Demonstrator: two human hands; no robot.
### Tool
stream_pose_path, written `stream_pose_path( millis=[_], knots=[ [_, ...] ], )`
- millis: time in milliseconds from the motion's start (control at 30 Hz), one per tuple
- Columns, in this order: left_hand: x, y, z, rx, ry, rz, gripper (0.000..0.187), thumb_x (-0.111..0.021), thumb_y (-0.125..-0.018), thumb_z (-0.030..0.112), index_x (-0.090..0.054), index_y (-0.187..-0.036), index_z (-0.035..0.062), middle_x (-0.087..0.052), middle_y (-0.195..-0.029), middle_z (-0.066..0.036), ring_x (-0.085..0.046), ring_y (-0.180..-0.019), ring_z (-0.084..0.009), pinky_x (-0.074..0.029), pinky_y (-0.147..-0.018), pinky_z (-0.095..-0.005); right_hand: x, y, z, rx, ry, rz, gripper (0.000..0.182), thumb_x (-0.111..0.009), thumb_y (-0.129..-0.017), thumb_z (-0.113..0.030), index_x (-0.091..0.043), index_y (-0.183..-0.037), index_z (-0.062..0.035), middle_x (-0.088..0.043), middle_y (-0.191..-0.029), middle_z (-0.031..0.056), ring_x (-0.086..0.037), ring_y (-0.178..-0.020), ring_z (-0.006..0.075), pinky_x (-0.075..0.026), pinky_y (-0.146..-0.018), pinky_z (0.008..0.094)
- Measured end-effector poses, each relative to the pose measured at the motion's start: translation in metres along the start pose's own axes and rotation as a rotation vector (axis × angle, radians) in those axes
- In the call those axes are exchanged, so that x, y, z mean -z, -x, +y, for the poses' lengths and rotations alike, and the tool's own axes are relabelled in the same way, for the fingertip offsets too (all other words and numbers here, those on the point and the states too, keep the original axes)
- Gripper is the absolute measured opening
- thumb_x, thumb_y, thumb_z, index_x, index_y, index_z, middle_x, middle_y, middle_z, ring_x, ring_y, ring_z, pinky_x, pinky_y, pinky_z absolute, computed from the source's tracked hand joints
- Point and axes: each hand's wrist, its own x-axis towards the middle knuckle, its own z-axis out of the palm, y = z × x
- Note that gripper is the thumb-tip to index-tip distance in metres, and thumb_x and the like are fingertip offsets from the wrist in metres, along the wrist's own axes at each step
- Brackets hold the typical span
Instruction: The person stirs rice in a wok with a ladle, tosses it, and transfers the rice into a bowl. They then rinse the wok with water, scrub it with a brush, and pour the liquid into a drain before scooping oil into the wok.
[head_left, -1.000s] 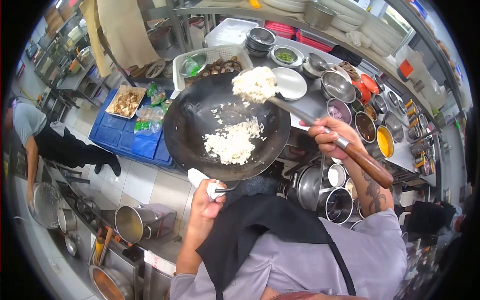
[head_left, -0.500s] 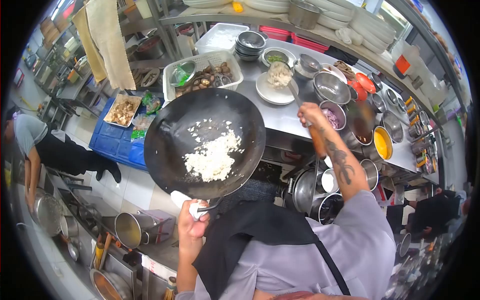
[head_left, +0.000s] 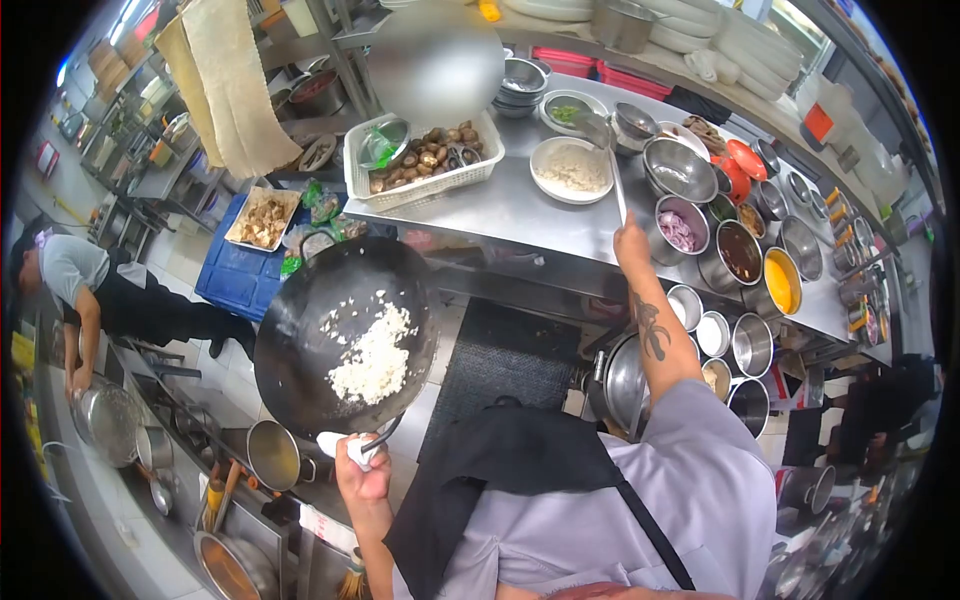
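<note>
My left hand [head_left: 363, 470] is closed around the handle of a black wok [head_left: 290, 335], with a white cloth [head_left: 349, 450] between palm and metal. White, rice-like food [head_left: 375, 365] lies loose in the wok. My right hand [head_left: 632, 247] grips a long-handled ladle [head_left: 619, 187], whose bowl hangs at the edge of a white plate [head_left: 543, 186]. A round mound of the same pale food [head_left: 573, 168] sits on that plate. The end of the ladle handle is hidden by my fist.
On the steel counter [head_left: 480, 205] stand a white basket [head_left: 425, 190] of brown mushrooms, a bowl of chopped purple onion [head_left: 678, 230] and a pot of yellow liquid [head_left: 780, 283]. A blue cooler [head_left: 225, 265] is at left. Another person [head_left: 75, 270] bends over a pan there.
The ladle was heaped with food over the plate; now the food rests on the plate and the ladle has shifted right. The wok has moved left and away from the counter.
</note>
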Motion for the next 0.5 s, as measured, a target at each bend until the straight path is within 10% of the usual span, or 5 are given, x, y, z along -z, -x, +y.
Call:
stream_pose_path(
  millis=[233, 333, 400, 500],
  knots=[
    [0.01, -0.013, 0.017, -0.005, 0.081, 0.081, 0.007, -0.055, -0.082, 0.014, -0.052, -0.081, 0.0074, -0.057, -0.07, -0.008, -0.053, -0.057, -0.0176, -0.037, -0.04, -0.0247, 0.03, 0.015, -0.02, 0.106, -0.13, 0.092, 0.051, -0.053, -0.086, -0.012, -0.039, -0.132, 0.005, -0.062, -0.087, 0.0286, -0.061, -0.082, 0.0434, -0.047, -0.072, 0.0497],
    [0.007, -0.03, 0.003, -0.028, 0.085, -0.008, 0.008, -0.054, -0.082, 0.014, -0.053, -0.078, 0.007, -0.056, -0.068, -0.008, -0.053, -0.056, -0.0174, -0.037, -0.04, -0.025, 0.038, 0.035, -0.033, 0.398, -0.358, 0.167, 0.053, -0.056, -0.088, -0.015, -0.037, -0.134, 0.004, -0.063, -0.078, 0.0189, -0.063, -0.067, 0.0322, -0.049, -0.06, 0.041],
    [0.019, -0.044, 0.008, -0.029, 0.085, -0.071, 0.01, -0.054, -0.082, 0.013, -0.053, -0.075, 0.0065, -0.057, -0.066, -0.008, -0.051, -0.055, -0.0173, -0.037, -0.04, -0.0253, 0.064, 0.093, -0.096, 0.098, -0.912, -0.204, 0.052, -0.056, -0.091, -0.018, -0.037, -0.136, 0.0023, -0.057, -0.07, 0.006, -0.056, -0.053, 0.0149, -0.045, -0.049, 0.0283],
    [0.019, -0.049, 0.012, 0.013, 0.123, -0.129, 0.01, -0.055, -0.082, 0.013, -0.054, -0.074, 0.0059, -0.057, -0.066, -0.009, -0.051, -0.054, -0.018, -0.037, -0.041, -0.0257, 0.048, 0.176, -0.15, 0.146, -0.953, -0.34, 0.05, -0.054, -0.093, -0.016, -0.036, -0.137, 0.0009, -0.051, -0.068, 0.001, -0.048, -0.05, 0.007, -0.042, -0.046, 0.0229]
  ],
)
